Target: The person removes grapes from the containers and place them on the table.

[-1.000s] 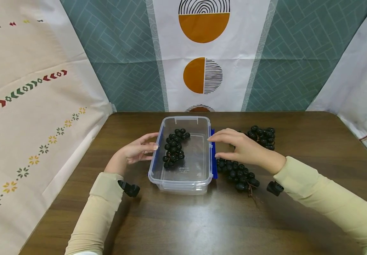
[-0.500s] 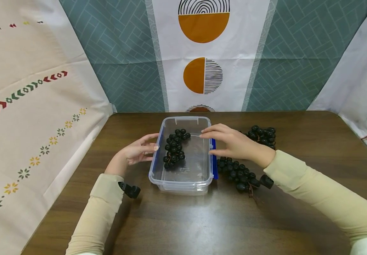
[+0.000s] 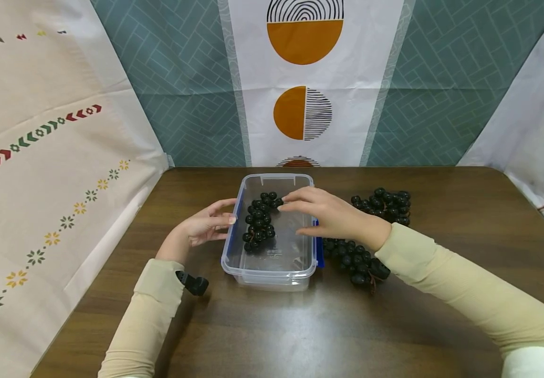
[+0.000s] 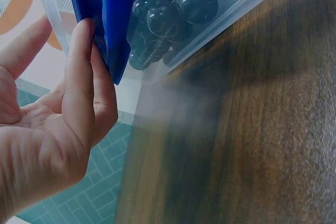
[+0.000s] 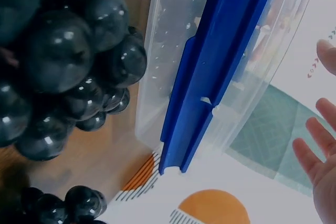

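Observation:
A clear plastic food container stands on the table with a bunch of black grapes lying along its left side. My left hand touches the container's left wall. In the left wrist view, fingertips rest against a blue side latch that hangs down. Over the container's right half reaches my right hand, fingers spread and bent a little, holding nothing. Its fingertips come close to the upper end of the bunch. The right wrist view shows another hanging blue latch.
Right of the container lies a second bunch of grapes, partly under the right forearm. Farther back sits a third bunch. The wooden table meets a patterned cloth backdrop at its far edge.
My right hand has moved left, from beside the container's right rim to over its inside, close to the grapes. The left hand and container have stayed put.

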Available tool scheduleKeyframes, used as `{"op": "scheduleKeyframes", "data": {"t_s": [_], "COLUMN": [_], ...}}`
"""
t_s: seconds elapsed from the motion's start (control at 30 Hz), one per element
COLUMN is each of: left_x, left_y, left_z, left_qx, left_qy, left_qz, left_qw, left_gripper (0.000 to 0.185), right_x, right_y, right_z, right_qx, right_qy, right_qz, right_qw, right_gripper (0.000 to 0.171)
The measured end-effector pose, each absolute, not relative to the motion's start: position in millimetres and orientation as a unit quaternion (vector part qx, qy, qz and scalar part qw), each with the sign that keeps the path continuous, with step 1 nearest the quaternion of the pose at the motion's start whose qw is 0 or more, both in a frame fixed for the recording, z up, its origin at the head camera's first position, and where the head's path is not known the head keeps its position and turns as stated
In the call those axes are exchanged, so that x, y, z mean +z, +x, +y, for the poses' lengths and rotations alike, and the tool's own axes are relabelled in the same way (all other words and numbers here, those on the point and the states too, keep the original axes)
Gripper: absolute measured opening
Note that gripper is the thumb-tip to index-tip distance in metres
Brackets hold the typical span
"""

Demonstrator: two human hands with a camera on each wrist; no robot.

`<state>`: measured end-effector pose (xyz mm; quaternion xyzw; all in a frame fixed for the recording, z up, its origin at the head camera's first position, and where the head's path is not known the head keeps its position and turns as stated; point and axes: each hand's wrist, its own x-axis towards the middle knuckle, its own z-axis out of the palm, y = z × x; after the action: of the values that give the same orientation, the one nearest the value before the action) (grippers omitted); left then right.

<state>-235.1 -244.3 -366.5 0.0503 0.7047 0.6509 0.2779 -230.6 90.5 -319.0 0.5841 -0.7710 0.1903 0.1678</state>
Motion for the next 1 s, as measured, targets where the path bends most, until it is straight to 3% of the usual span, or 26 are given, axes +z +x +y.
{"op": "scheduleKeyframes", "data": {"t_s": [0.7, 1.0], "left_x": [-364.4, -357.8], "left_y": [-234.5, -236.0], "left_z": [-246.5, -242.8], "left_qx": [0.657, 0.648], "left_qy": [0.040, 0.040], "left_qz": [0.698, 0.701], "left_qw": [0.283, 0.296], "left_gripper": [0.068, 0.069], "right_x": [-324.7, -332.1], "right_y": [-233.7, -239.7], "right_z": [56.3, 48.1], "right_qx": [0.120, 0.100], "right_qy": [0.606, 0.611], "right_qz": [-0.779, -0.777], "right_qw": [0.105, 0.113], "right_gripper": [0.062, 0.060]}}
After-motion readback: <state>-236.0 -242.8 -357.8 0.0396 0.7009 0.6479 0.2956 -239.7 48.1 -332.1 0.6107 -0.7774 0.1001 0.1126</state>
